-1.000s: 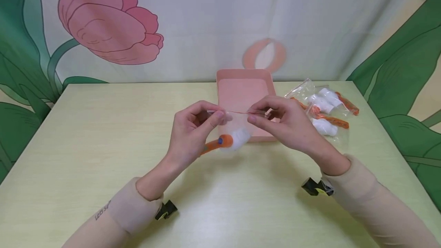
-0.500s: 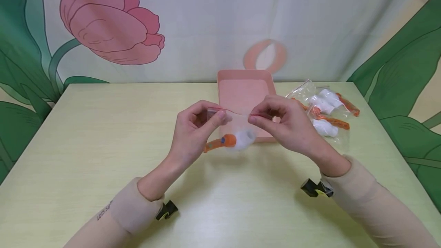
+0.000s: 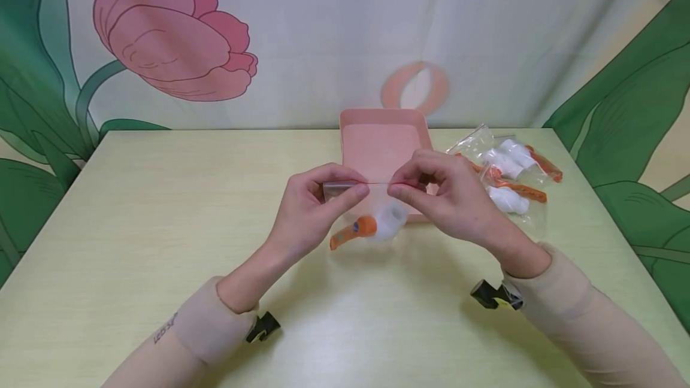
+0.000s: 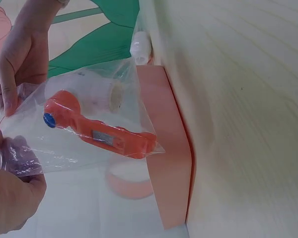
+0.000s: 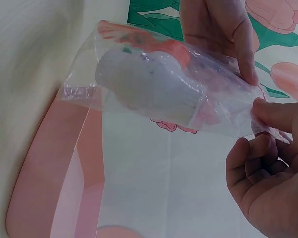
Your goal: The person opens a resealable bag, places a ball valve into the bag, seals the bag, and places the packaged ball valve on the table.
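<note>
Both hands hold a clear zip bag (image 4: 30, 144) up above the table, by its thin red-lined top edge. My left hand (image 3: 318, 205) pinches that edge between thumb and fingers, and my right hand (image 3: 450, 199) pinches it a short way to the right. Inside the bag hang an orange, handle-like piece (image 4: 102, 134) with a blue round end and a white, rounded hollow piece (image 5: 144, 82). Whether these two are joined cannot be told. Behind the hands lies a shallow pink tray (image 3: 377, 136), partly hidden by them.
Several similar clear bags (image 3: 509, 172) with white and orange pieces lie in a pile at the table's back right, beside the tray. A printed curtain (image 3: 302, 35) hangs behind the back edge of the pale wooden table (image 3: 162, 208).
My left hand has slid right along the bag's top edge, closer to the right hand. The orange and white pieces have swung slightly right. My right hand stays nearly in place.
</note>
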`<state>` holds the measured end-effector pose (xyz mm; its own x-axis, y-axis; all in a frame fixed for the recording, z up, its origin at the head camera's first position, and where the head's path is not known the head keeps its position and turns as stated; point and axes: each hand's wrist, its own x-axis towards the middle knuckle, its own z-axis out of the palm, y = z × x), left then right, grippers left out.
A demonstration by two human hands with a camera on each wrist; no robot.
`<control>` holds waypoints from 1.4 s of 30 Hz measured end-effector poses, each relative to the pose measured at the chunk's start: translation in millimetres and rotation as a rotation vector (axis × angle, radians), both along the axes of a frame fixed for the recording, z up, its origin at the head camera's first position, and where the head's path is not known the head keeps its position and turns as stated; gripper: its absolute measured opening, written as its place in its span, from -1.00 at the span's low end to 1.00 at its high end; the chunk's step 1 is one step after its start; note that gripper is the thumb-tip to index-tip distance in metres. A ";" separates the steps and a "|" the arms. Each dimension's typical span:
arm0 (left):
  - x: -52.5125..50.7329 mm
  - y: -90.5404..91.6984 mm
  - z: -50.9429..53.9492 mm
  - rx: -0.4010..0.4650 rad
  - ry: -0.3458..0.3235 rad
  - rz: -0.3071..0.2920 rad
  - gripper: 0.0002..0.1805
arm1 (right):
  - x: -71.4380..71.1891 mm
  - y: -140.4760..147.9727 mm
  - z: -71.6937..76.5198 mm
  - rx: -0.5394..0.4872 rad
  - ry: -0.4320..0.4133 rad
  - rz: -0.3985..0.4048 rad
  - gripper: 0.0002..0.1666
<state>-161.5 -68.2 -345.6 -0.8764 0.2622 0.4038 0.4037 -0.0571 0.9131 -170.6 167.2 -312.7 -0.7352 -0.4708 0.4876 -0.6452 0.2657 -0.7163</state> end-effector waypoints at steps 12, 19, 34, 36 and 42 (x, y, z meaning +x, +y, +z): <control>1.3 0.0 4.2 -0.052 -0.002 0.066 -0.95 | 1.0 1.6 -0.9 -0.017 -0.073 0.014 -0.86; 1.6 0.2 4.5 -0.074 -0.001 0.072 -0.96 | -0.3 0.3 0.0 0.019 -0.064 0.069 -0.90; 2.3 3.0 3.7 -0.106 0.060 0.024 -0.96 | 0.6 -7.8 1.4 0.077 0.008 0.044 -0.87; 2.6 3.5 3.9 -0.116 0.069 0.019 -0.96 | 0.8 -7.7 1.5 0.087 0.037 0.035 -0.86; 2.8 4.4 5.6 -0.148 0.101 0.010 -0.94 | 2.5 -8.4 4.2 0.132 0.121 0.021 -0.86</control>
